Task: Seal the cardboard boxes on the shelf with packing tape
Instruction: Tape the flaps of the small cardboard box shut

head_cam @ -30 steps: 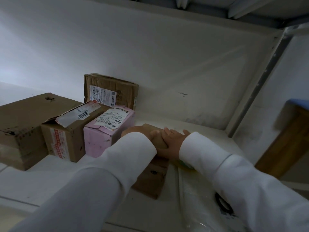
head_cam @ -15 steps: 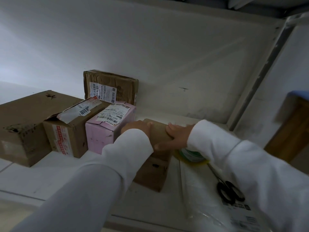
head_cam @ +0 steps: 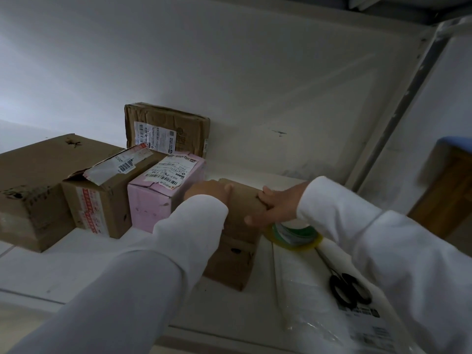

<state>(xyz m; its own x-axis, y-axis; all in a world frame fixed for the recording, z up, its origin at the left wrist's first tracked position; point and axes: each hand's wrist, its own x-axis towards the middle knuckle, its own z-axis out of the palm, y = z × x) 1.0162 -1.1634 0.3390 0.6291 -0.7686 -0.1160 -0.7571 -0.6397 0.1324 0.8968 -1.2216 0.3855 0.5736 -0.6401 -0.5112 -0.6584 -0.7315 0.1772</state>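
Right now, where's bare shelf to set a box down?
Bare patches: front left, before the taped brown box and pink box; and the back right, behind the right hand. Crowded: tape roll, scissors and plastic bag right of the held box.
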